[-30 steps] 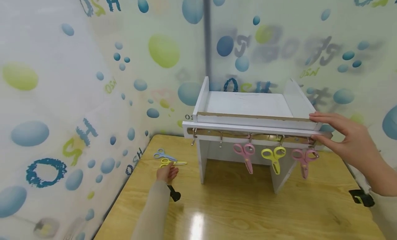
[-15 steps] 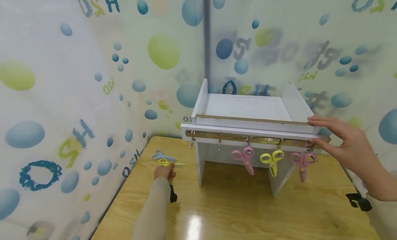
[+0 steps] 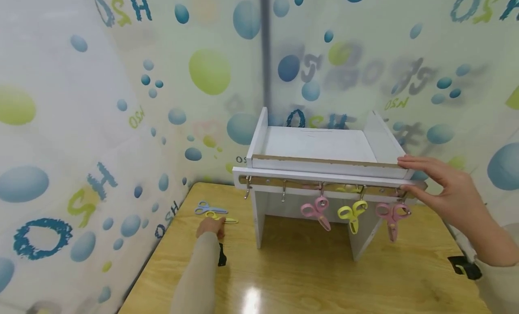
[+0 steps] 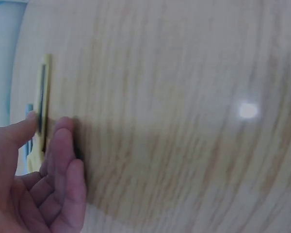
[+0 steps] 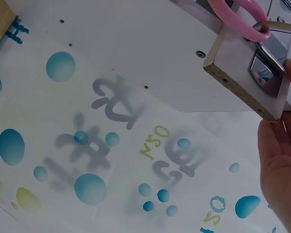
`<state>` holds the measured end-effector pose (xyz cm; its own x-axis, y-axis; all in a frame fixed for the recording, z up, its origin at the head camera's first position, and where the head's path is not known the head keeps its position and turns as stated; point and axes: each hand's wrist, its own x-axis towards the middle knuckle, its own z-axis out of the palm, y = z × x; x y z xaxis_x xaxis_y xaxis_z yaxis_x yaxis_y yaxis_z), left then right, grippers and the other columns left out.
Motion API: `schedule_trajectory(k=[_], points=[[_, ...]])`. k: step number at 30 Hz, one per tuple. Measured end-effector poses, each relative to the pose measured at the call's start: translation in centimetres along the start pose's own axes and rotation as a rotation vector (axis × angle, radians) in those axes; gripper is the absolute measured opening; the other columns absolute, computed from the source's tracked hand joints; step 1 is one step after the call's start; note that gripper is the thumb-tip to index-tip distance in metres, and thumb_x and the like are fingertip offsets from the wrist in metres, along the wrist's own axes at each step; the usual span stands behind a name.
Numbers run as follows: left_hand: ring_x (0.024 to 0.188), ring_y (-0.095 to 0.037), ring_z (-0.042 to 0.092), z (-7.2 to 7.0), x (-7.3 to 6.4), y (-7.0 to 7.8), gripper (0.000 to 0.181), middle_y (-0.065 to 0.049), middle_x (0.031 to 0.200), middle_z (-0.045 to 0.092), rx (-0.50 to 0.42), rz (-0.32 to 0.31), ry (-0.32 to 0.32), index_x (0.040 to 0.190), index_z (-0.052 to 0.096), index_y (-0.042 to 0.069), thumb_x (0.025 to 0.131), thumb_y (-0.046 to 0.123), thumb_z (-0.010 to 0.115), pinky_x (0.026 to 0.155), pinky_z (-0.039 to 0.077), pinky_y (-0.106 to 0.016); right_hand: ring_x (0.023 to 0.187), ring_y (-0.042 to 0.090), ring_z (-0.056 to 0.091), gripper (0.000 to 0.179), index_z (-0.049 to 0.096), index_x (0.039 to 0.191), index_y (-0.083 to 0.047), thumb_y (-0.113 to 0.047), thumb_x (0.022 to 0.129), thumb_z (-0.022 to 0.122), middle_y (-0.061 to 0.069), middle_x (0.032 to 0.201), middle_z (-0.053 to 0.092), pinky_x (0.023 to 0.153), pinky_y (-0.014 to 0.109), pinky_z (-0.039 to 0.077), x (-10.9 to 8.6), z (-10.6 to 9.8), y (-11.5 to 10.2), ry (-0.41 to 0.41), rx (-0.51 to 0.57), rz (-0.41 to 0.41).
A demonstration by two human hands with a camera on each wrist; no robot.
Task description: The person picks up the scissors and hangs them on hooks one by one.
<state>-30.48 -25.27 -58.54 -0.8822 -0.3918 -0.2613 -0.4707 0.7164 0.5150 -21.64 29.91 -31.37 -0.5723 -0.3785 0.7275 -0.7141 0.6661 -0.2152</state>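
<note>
My left hand (image 3: 211,227) is at a pair of yellow scissors (image 3: 231,221) lying on the table, its thumb and fingers on either side of them. In the left wrist view the thumb overlaps the edge of the yellow scissors (image 4: 44,87). Blue scissors (image 3: 211,210) lie just behind. My right hand (image 3: 450,183) grips the right end of a white shelf (image 3: 320,143), fingers on top, thumb at the hook rail (image 3: 263,180). From the rail's hooks hang pink scissors (image 3: 310,210), yellow scissors (image 3: 352,212) and another pink pair (image 3: 392,213).
Two hooks at the rail's left end, including a metal hook (image 3: 284,192), carry nothing. The shelf's side legs (image 3: 259,219) stand on the wooden table (image 3: 300,278). A patterned wall covering (image 3: 211,70) closes off the back and left.
My left fingers have closed in around the yellow scissors on the table. The right hand keeps its grip on the shelf. The head view has shifted slightly.
</note>
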Motion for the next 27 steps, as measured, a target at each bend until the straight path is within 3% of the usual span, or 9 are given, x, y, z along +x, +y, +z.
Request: schedule_trajectory(k=[4,9,13,16,19,23,25,27], points=[[0.048,-0.011,0.065,-0.7,0.1,-0.4,0.049,-0.005,0.056,0.069,-0.08,0.006,-0.059,0.073,0.073,0.002,0.095,0.045,0.061,0.06,0.055,-0.031,0.132,-0.015,0.044,0.072,0.068,0.127,-0.006,0.014,0.06,0.085,-0.01,0.137,0.059,0.104,-0.001,0.032,0.0,0.0,-0.1,0.003,-0.01,-0.01],[0.05,-0.009,0.068,-1.2,0.2,-0.6,0.034,-0.004,0.061,0.072,-0.207,0.003,-0.15,0.076,0.074,0.002,0.093,0.031,0.068,0.058,0.058,-0.026,0.131,-0.017,0.042,0.067,0.068,0.126,-0.007,0.008,0.064,0.086,-0.023,0.138,0.052,0.104,-0.002,0.031,0.3,-0.1,-0.1,0.007,-0.021,-0.006],[0.051,-0.01,0.067,-1.5,0.1,-0.3,0.028,-0.008,0.065,0.073,-0.152,0.027,-0.155,0.091,0.073,-0.004,0.09,0.024,0.07,0.058,0.057,-0.026,0.131,-0.017,0.042,0.06,0.069,0.126,-0.008,-0.001,0.069,0.086,-0.027,0.139,0.049,0.103,-0.003,0.03,0.4,-0.2,-0.2,0.009,-0.025,-0.011],[0.048,-0.012,0.065,-1.5,-0.3,0.0,0.039,-0.009,0.064,0.072,-0.071,0.035,-0.122,0.107,0.07,-0.006,0.092,0.029,0.067,0.058,0.056,-0.028,0.132,-0.016,0.042,0.061,0.069,0.125,-0.007,-0.001,0.068,0.087,-0.026,0.14,0.051,0.102,-0.003,0.03,0.5,-0.1,-0.1,0.01,-0.022,-0.021],[0.045,-0.012,0.062,-1.1,-0.8,0.4,0.048,-0.006,0.059,0.069,0.031,0.026,-0.089,0.101,0.073,-0.003,0.093,0.043,0.064,0.05,0.05,-0.026,0.132,-0.016,0.043,0.062,0.069,0.124,-0.007,0.002,0.065,0.087,-0.025,0.139,0.052,0.102,-0.003,0.031,0.5,-0.1,-0.1,0.008,-0.015,-0.029],[0.048,-0.012,0.055,-0.7,-1.2,0.7,0.05,-0.002,0.055,0.063,0.157,0.016,-0.043,0.073,0.074,0.003,0.091,0.049,0.065,0.045,0.04,-0.024,0.131,-0.017,0.042,0.064,0.069,0.125,-0.007,0.004,0.064,0.087,-0.027,0.139,0.05,0.102,-0.004,0.03,0.4,-0.1,-0.1,0.001,-0.021,-0.021],[0.05,-0.014,0.056,-0.8,-1.4,0.8,0.042,-0.004,0.057,0.064,0.131,0.009,-0.027,0.071,0.073,0.003,0.089,0.041,0.068,0.046,0.042,-0.025,0.131,-0.019,0.04,0.066,0.069,0.125,-0.009,0.004,0.063,0.087,-0.029,0.139,0.048,0.101,-0.004,0.029,0.3,-0.1,-0.2,-0.001,-0.03,-0.005],[0.05,-0.015,0.06,-1.0,-1.5,0.7,0.03,-0.007,0.059,0.067,0.042,0.002,-0.029,0.075,0.072,0.001,0.086,0.03,0.071,0.047,0.048,-0.027,0.131,-0.02,0.039,0.067,0.069,0.125,-0.01,0.004,0.062,0.087,-0.03,0.138,0.047,0.101,-0.005,0.029,0.2,-0.1,-0.3,0.001,-0.037,0.01]])
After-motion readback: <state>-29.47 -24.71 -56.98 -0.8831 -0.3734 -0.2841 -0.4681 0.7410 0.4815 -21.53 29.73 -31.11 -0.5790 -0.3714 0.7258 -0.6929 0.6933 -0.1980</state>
